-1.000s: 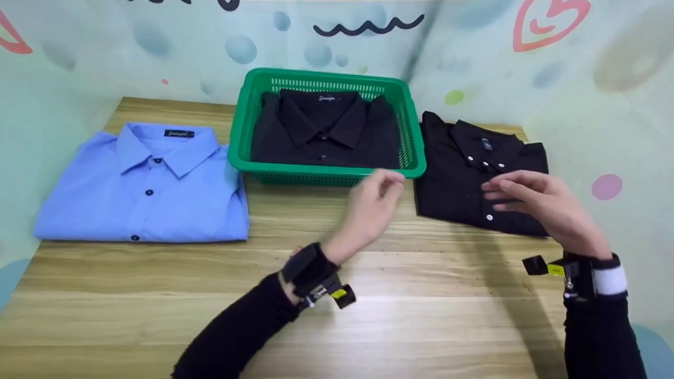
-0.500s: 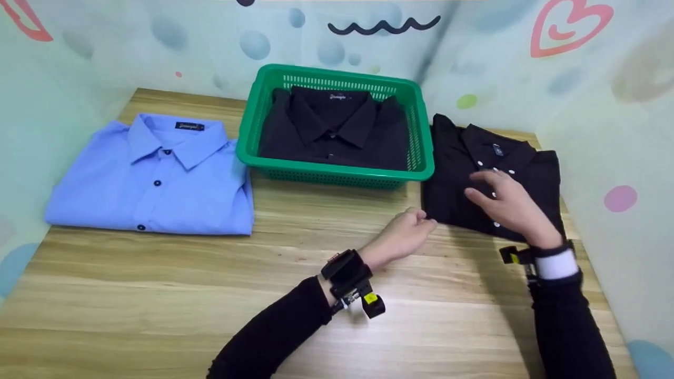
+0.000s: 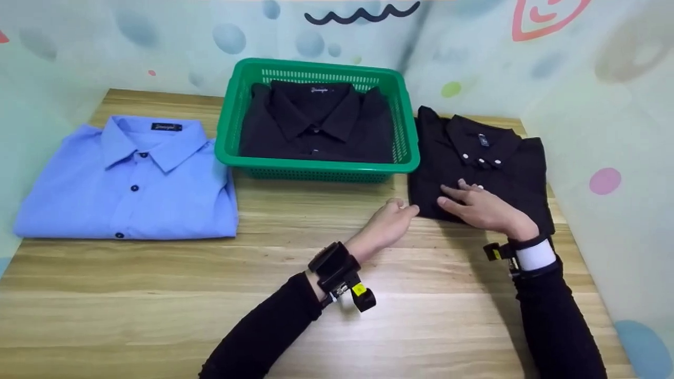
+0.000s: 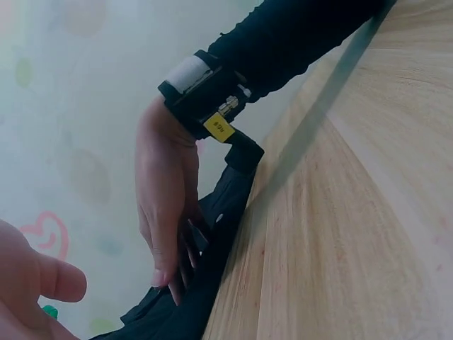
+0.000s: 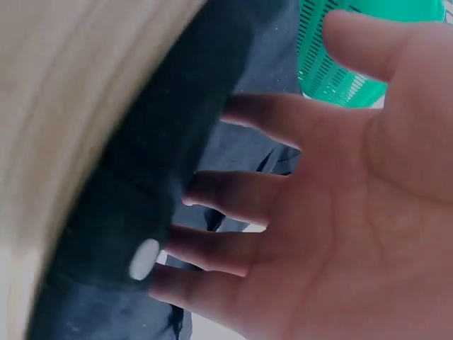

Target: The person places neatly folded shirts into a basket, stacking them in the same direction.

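A folded black shirt [image 3: 518, 173] with white buttons lies on the right of the table. My right hand [image 3: 487, 211] is over its lower front, palm down with fingers spread. In the right wrist view the fingertips [image 5: 205, 188] touch the dark cloth beside a white button [image 5: 144, 259]. Near the shirt's front left corner is my left hand [image 3: 387, 223], its thumb pointing at the edge and its fingers loosely bent. Whether it touches the cloth is unclear. The left wrist view shows its thumb [image 4: 64, 282] apart from the shirt.
A green basket [image 3: 316, 167] at the back middle holds another folded black shirt [image 3: 363, 134]. To the left lies a folded blue shirt [image 3: 174, 205] with dark buttons. Patterned walls [image 3: 474, 31] stand behind and beside the wooden table [image 3: 158, 305].
My left hand has moved from the basket's front rim down and right to the black shirt's corner. The right hand has come down and left onto that shirt. The camera has shifted slightly.
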### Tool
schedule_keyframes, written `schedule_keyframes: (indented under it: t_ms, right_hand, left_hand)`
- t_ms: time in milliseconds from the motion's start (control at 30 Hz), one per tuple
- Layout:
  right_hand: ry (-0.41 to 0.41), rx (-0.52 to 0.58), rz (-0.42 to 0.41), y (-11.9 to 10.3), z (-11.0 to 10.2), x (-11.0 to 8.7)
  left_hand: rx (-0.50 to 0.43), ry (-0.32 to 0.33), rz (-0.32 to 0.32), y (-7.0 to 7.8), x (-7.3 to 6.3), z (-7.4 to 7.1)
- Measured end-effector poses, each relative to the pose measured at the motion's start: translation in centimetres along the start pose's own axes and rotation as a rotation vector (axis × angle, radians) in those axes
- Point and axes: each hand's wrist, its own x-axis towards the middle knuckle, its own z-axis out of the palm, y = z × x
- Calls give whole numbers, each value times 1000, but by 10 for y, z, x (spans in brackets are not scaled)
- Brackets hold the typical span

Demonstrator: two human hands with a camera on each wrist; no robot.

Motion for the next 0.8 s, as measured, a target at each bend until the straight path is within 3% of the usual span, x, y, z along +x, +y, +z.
schedule_keyframes:
  t_ms: [233, 433, 600, 700, 800]
  right_hand:
    - [-16, -24, -38, -11, 5, -29]
    - [-40, -14, -120, -23, 14, -57]
    - [-49, 36, -152, -15, 18, -67]
    - [7, 142, -112, 4, 12, -69]
    - [145, 274, -14, 27, 0, -72]
  left_hand:
    - [2, 19, 14, 0, 1, 2]
    - [-35, 35, 13, -1, 0, -1]
    - [-79, 23, 21, -3, 1, -2]
    - [-113, 18, 20, -5, 1, -3]
    - [-157, 18, 25, -6, 1, -5]
